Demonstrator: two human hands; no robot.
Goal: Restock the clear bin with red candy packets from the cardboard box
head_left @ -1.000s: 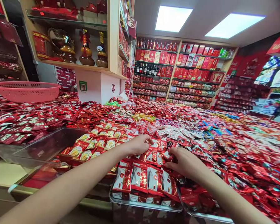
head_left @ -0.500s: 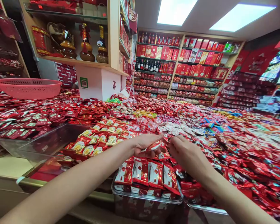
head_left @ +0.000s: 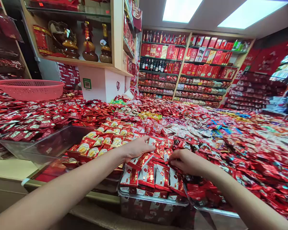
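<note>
Over a clear plastic bin [head_left: 156, 200], my left hand [head_left: 137, 149] is closed on red-and-white snack packets [head_left: 141, 160]; one sticks out below its fingers and another shows by the thumb. To its right, my right hand [head_left: 188, 162] has its fingers curled together, low over the bin's right back part. Its fingertips are partly hidden, and I cannot make out what they pinch. Beneath both hands, a front row of matching red-and-white packets [head_left: 162, 176] stands neatly side by side in the bin.
Gold-and-red packets [head_left: 94, 151] fill a bin on the left, beside a clear divider [head_left: 60, 142]. Loose sweets [head_left: 259, 153] are heaped across the counter. A pink basket [head_left: 28, 90] sits at the back left. A wooden cabinet [head_left: 116, 38] overhangs the left side.
My left hand has turned from palm-up to gripping packets and moved left. My right hand has lowered slightly toward the bin, away from the left one. The view has shifted a little.
</note>
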